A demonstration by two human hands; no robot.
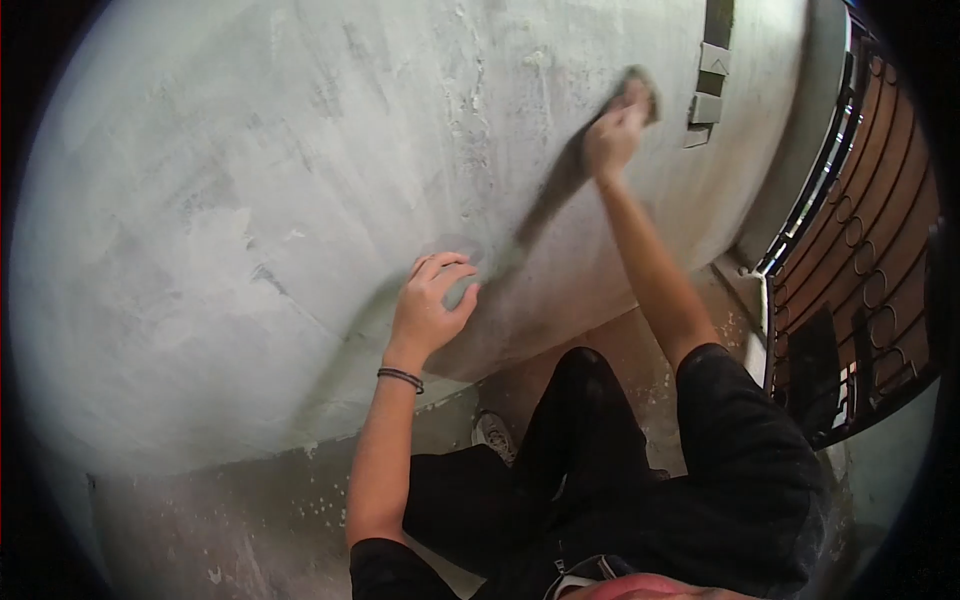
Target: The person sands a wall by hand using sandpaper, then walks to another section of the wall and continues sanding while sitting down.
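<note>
A pale grey plastered wall (330, 200) with patches, scuffs and flaking spots fills most of the view before me. My right hand (613, 138), raised to the upper right, is closed on a grey-brown pad (651, 98) against the wall. Motion blurs the pad, and the fingers partly cover it. Lower and further left, my left hand (437, 300) is at the wall surface with curved fingers and the thumb apart. Nothing shows in its grasp. Dark bands (400, 379) circle the left wrist.
Electrical boxes (706, 108) sit on the wall right of my right hand, below a dark vertical strip (718, 25). A dark metal gate (865, 240) with scrollwork stands at the right. Pale specks mark the floor (270, 510) at the wall's foot, near my shoe (493, 434).
</note>
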